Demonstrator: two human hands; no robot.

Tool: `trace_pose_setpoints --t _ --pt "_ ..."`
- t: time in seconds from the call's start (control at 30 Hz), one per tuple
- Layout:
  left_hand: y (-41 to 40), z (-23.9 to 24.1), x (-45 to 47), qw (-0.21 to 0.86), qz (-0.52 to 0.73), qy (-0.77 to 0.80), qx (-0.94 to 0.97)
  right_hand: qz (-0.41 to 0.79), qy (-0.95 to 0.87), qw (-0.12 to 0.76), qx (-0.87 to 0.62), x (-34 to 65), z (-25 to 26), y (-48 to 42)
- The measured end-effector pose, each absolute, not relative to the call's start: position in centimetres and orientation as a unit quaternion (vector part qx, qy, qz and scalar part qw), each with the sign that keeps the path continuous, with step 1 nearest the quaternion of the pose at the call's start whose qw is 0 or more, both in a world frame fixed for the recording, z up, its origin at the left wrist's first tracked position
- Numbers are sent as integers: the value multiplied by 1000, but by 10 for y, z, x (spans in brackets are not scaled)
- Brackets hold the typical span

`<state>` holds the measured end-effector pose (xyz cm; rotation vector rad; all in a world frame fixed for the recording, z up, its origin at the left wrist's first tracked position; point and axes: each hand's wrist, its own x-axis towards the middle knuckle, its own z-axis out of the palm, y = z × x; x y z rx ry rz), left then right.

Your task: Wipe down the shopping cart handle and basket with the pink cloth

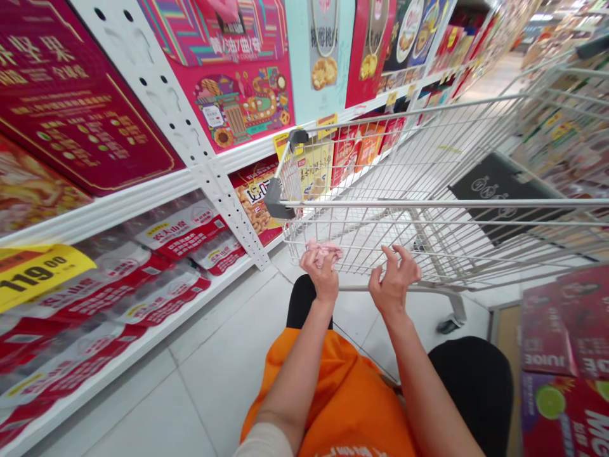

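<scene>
Pink cloth (328, 248) bunched in left hand (324, 273), beside shopping cart (428, 204)

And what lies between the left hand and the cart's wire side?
A crumpled pink cloth, held by the left hand; the head view shows it, though not whether it touches the cart.

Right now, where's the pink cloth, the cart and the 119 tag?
Pink cloth (329, 247), head view: crumpled upper part.
Cart (438, 204), head view: long side rail.
119 tag (40, 274), head view: printed price.
</scene>
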<state>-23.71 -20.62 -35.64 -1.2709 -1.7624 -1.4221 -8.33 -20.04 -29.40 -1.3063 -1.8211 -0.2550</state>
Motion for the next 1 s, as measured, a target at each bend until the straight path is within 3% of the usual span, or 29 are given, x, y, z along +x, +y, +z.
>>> trace_pose_setpoints --t 0.2,0.43,0.7,0.83,1.0 --pt "-205 -383 -237 204 -529 -664 -488 -104 -777 333 -523 -79 -295 -195" --pt "-195 -352 -219 204 -523 -644 -520 -67 -766 334 -545 -86 -283 -197" --pt "-202 -386 -211 171 -480 -627 -589 -89 -684 434 -579 -43 -300 -181" --pt "-204 -371 -211 139 -503 -640 -564 -107 -688 382 -608 -17 -304 -167" --pt "-186 -347 -195 170 -526 -628 -548 -107 -713 340 -604 -8 -300 -159"
